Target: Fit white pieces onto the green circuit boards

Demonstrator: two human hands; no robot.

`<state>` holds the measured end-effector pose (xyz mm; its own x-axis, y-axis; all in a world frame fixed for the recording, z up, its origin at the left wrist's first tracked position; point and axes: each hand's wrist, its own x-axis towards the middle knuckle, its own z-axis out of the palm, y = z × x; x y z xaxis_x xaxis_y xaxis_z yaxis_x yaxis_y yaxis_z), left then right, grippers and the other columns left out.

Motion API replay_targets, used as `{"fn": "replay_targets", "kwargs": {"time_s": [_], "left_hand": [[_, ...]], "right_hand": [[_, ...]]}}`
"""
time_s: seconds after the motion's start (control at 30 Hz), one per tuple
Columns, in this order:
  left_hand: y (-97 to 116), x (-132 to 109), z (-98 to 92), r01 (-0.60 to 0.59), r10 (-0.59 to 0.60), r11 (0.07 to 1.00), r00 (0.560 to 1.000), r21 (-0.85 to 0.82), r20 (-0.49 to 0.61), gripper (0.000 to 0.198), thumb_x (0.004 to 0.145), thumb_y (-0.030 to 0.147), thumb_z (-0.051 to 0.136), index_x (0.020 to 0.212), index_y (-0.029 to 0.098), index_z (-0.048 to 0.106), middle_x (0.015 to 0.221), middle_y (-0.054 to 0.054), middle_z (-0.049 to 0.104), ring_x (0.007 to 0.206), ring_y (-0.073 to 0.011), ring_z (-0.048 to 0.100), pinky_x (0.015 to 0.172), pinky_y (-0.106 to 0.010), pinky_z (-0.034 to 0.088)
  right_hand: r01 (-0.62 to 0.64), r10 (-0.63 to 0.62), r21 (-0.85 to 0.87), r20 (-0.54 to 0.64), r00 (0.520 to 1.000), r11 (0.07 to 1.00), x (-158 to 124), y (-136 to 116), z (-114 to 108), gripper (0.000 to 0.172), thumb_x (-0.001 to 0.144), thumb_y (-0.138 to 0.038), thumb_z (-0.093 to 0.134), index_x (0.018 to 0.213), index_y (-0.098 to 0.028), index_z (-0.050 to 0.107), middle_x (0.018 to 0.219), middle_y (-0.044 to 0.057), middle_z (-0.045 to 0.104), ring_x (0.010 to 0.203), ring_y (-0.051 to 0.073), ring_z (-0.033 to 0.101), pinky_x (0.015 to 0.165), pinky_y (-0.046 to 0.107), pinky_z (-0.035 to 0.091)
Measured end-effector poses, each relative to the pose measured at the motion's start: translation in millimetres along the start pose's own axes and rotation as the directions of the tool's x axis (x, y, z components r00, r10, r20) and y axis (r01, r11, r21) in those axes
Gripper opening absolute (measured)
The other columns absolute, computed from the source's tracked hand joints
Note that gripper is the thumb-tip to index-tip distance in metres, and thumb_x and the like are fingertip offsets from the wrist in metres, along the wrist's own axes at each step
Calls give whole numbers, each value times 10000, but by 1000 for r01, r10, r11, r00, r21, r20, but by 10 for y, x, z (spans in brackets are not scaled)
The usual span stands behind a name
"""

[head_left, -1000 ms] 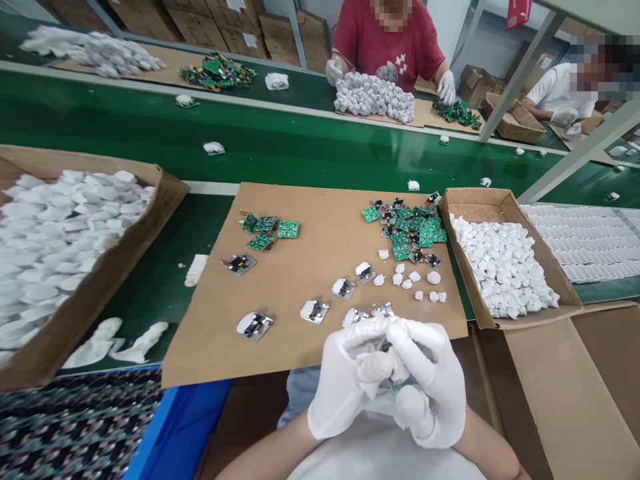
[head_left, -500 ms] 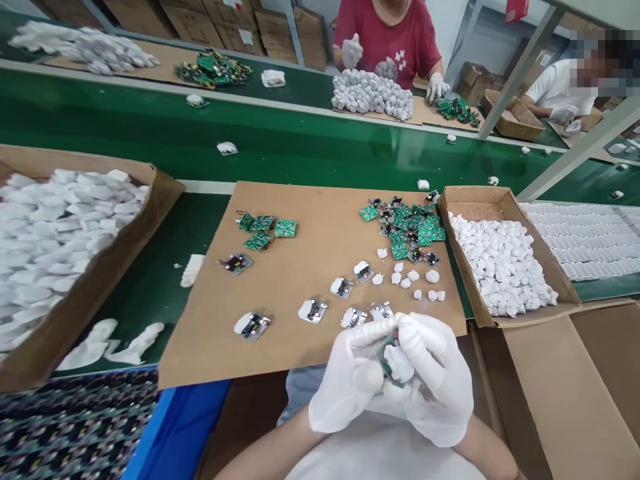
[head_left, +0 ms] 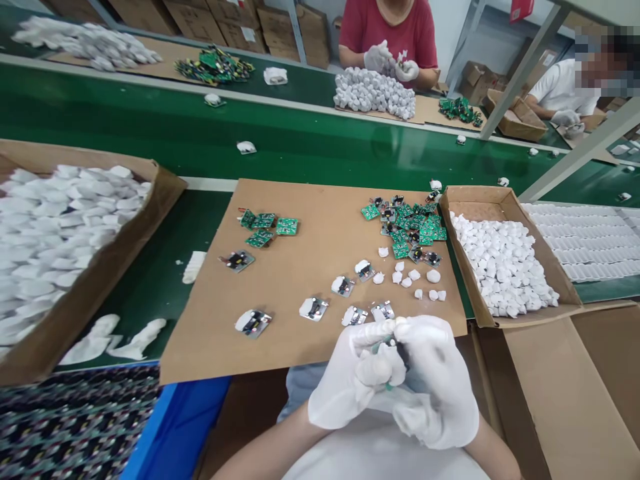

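In white gloves, both of my hands meet near the bottom of the head view, in front of the cardboard sheet. My left hand (head_left: pixel 345 380) is closed around a small circuit board (head_left: pixel 403 353) with a white wrapped piece on it; fingers cover most of it. The fingers of my right hand (head_left: pixel 440 380) press on the board's upper right side. Just beyond lie several boards with white pieces (head_left: pixel 354 316). Small white lumps (head_left: pixel 414 275) lie to their right, below a pile of green circuit boards (head_left: pixel 410 223). More green boards (head_left: pixel 263 229) rest at the sheet's left.
Boxes of white pieces stand left (head_left: pixel 75 233) and right (head_left: pixel 500 267). A blue bin (head_left: pixel 175 420) is at lower left. Beyond the cardboard sheet (head_left: pixel 210 333) runs a green conveyor (head_left: pixel 320 153) carrying spaced boards. Across it, a person in red (head_left: pixel 387 33) handles small pieces.
My hands have turned the circuit board, so less of its face shows, and my right fingers have shifted over it. The conveyor's boards moved right. The person opposite brought both hands together.
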<state>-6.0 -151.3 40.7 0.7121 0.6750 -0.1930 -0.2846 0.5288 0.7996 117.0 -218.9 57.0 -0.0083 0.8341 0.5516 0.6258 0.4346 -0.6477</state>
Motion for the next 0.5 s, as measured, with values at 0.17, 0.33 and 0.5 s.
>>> {"fn": "replay_targets", "kwargs": {"time_s": [0.17,0.33,0.5], "left_hand": [[-30,43,6,-23,25,999,999,42,-40,524,588,660,802,593,153,669,526,-15,520,543,-152,447,559,-323,427],[-28,66,-9,-18,9,992,997,125,78,574,639,679,745,477,166,547,433,1,444,503,-145,435,516,-314,400],[46,82,-43,-5,-23,981,990,196,142,475,651,515,802,462,179,524,437,10,444,509,-145,441,490,-301,372]], "right_hand": [[142,-143,-106,3,990,984,-14,63,-17,563,1004,-433,398,1538,-291,289,1111,101,596,998,247,610,861,408,535],[0,2,-43,51,999,999,45,34,-127,582,906,-504,588,1421,-257,479,1089,86,636,924,230,631,797,358,513],[-47,43,55,63,997,997,162,-20,-123,262,819,-315,767,1035,-266,627,920,11,678,830,171,662,763,318,493]]}}
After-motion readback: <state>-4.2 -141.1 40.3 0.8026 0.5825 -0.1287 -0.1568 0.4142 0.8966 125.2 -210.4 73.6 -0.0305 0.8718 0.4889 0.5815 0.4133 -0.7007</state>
